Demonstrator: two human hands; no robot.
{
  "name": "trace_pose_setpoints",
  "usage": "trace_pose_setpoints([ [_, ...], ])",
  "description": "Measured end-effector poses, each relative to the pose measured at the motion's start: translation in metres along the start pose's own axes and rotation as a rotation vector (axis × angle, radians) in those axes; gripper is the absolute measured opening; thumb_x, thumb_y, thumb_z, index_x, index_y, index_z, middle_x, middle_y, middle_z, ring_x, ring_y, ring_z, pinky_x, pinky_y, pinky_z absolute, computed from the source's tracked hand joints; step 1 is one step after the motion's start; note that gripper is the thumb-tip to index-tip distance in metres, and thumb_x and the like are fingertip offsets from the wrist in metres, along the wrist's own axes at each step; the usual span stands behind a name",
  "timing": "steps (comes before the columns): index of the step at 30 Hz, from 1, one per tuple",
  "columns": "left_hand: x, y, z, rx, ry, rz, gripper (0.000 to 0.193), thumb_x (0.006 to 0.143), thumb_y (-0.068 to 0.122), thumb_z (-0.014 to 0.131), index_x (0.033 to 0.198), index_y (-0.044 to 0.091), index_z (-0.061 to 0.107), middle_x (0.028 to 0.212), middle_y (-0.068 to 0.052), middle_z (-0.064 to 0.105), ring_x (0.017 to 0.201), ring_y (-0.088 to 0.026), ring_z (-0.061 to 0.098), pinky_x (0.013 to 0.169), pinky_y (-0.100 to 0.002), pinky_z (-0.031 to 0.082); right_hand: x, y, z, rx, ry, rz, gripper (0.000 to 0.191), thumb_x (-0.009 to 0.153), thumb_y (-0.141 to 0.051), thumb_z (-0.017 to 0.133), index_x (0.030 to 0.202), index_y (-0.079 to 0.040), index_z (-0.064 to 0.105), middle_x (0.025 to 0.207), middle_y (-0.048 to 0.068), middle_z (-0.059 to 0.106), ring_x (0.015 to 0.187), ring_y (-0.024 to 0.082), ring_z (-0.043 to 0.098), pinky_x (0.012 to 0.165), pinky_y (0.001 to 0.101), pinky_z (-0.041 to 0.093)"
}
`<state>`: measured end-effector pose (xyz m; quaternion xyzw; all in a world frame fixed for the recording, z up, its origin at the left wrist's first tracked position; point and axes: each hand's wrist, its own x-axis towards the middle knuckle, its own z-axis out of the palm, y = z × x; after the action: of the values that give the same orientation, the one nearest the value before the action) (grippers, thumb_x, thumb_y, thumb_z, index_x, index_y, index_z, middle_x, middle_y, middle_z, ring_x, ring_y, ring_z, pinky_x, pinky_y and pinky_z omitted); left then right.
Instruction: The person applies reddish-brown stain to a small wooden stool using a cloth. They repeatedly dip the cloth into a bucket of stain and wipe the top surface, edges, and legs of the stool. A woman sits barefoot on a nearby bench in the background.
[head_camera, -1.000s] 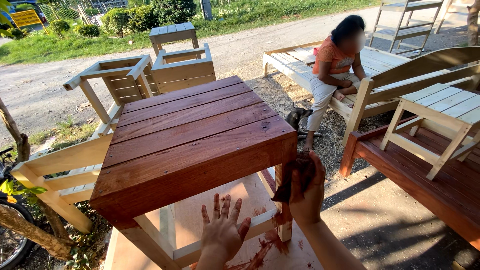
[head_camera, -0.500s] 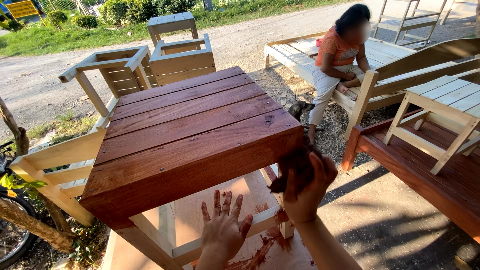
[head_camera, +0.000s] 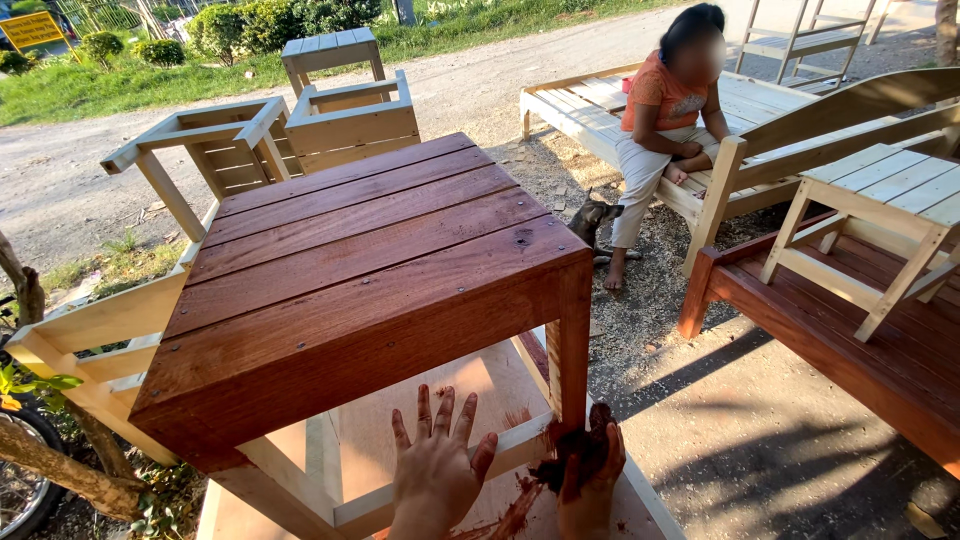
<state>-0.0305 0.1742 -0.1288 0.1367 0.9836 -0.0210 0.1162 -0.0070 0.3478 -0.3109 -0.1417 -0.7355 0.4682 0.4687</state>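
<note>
Right hand grips a dark, stain-soaked rag, fingers closed round it, and presses it against the foot of the table's near right leg, where leg meets the pale lower rail. Half a second ago the same hand holds the rag high on that leg, just under the top; it has since travelled down the leg's length, so the leg now reads red-brown from top to bottom and the staining has reached the lowest part of this corner. Left hand lies flat and open, fingers spread, holding nothing, on the unstained board beneath the table; its pose is unchanged across the three moments, though it sits slightly higher in view now. Red-brown smears mark the board between the two hands.

The stained slatted table stands just beyond the hands, its top and near apron already dark and glossy, while the lower rails and inner frame remain bare pale wood, which suggests these are the parts left to coat.

Far left: unfinished pale stools and frames near a gravel road. Right: a stained bench carrying an upturned pale frame. Far right: a seated person on a pale slatted bed, with a small dark dog at the feet.
</note>
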Motion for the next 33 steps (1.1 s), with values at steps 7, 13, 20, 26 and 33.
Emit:
trace_pose_setpoints([
  [7,0.001,0.0,0.001,-0.005,0.002,-0.001,0.077,0.095,0.069,0.008,0.162,0.032,0.012,0.171,0.0,0.006,0.157,-0.029,-0.014,0.122,-0.059,-0.01,0.001,-0.009,-0.007,-0.064,-0.026,0.5,0.098,0.081,-0.002,0.07,0.161,-0.009,0.013,0.158,0.028,0.029,0.146,0.042,0.034,0.118,0.0454,0.031],
  [13,0.001,0.002,-0.001,0.02,-0.009,-0.009,0.076,0.096,0.069,0.007,0.163,0.034,0.014,0.172,0.0,0.007,0.158,-0.03,-0.011,0.124,-0.06,-0.008,0.018,0.004,-0.013,0.122,-0.015,0.917,0.102,0.082,0.004,0.076,0.161,-0.012,0.014,0.144,0.02,0.05,0.128,0.033,0.053,0.106,0.0379,0.044],
  [20,0.004,0.001,0.003,0.05,-0.001,-0.003,0.079,0.094,0.07,0.004,0.163,0.033,0.012,0.171,-0.001,0.008,0.157,-0.031,-0.01,0.123,-0.06,-0.006,0.047,0.009,-0.056,0.677,-0.149,1.175,0.061,0.091,0.002,0.065,0.147,0.006,0.042,0.106,0.023,0.066,0.086,0.033,0.07,0.075,0.0469,0.062],
  [26,0.01,-0.001,0.01,0.052,0.031,0.01,0.08,0.094,0.071,0.003,0.163,0.031,0.012,0.17,-0.002,0.009,0.156,-0.031,-0.01,0.123,-0.059,-0.006,0.053,-0.008,-0.089,1.014,-0.249,1.312,0.05,0.081,-0.005,0.049,0.128,0.009,0.058,0.114,0.026,0.074,0.096,0.041,0.075,0.083,0.0556,0.058],
  [33,0.018,-0.004,0.018,0.014,0.077,0.018,0.08,0.093,0.071,0.004,0.16,0.03,0.021,0.169,-0.001,0.016,0.157,-0.03,-0.006,0.123,-0.059,-0.005,0.032,0.003,-0.041,1.098,-0.075,1.406,0.032,0.089,-0.029,0.061,0.112,-0.007,0.064,0.111,0.016,0.072,0.098,0.037,0.072,0.086,0.0615,0.059],
])
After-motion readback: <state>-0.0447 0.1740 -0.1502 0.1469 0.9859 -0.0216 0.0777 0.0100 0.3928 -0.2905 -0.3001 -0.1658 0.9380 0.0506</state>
